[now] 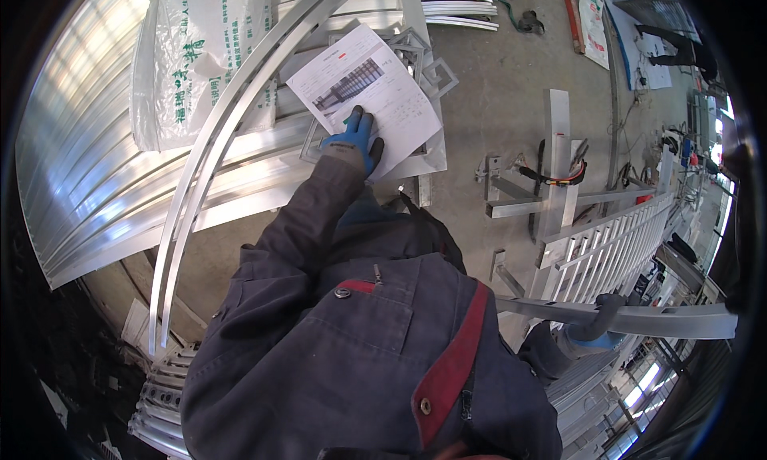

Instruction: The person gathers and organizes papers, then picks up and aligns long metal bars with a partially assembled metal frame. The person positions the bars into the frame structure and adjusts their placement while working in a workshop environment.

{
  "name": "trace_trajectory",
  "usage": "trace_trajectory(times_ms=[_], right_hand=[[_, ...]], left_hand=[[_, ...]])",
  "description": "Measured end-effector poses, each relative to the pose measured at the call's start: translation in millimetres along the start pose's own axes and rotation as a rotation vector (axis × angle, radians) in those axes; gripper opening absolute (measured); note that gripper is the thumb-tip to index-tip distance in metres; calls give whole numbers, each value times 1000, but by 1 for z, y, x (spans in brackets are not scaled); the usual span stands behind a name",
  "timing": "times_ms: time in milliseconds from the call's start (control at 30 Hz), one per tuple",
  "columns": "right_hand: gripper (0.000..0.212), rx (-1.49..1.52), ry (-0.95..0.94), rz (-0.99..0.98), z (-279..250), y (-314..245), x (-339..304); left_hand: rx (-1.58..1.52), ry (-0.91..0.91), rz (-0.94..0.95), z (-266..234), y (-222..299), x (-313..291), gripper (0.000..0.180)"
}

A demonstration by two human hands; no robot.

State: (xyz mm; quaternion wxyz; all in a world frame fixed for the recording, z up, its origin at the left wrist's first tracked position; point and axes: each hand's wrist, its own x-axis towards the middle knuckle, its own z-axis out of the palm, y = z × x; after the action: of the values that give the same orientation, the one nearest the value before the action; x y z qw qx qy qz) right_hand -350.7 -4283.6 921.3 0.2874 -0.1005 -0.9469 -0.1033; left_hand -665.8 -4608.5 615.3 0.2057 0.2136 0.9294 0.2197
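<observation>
In the head view, the left hand (351,143), blue-gloved, rests with spread fingers on a white printed paper sheet (373,93), over silvery metal profiles (96,160); it should be light, soft, best taken by a corner. The right hand (598,326) is wrapped around a long grey metal bar (679,321), probably stiff; grey concrete floor (473,101) leaves room beyond the profiles' edge

The left hand (350,144) hides part of the paper (387,101); upper edge crops the plastic bag (196,73)
</observation>
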Motion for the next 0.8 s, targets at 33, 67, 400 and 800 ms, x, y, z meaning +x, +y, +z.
trace_trajectory(times_ms=[33,67,400,800], right_hand=[[54,-48,-14,-12,-1,1,-1],[52,-26,-25,-9,-2,1,-2],[42,-84,-25,43,-6,7,-14],[28,-82,-24,84,-16,8,-27]], left_hand=[[2,2,0,0,0,0,63],[-1,-1,0,-1,0,0,63],[-130,41,33,-16,15,-17,59],[-473,-149,483,-50,84,-62,36]])
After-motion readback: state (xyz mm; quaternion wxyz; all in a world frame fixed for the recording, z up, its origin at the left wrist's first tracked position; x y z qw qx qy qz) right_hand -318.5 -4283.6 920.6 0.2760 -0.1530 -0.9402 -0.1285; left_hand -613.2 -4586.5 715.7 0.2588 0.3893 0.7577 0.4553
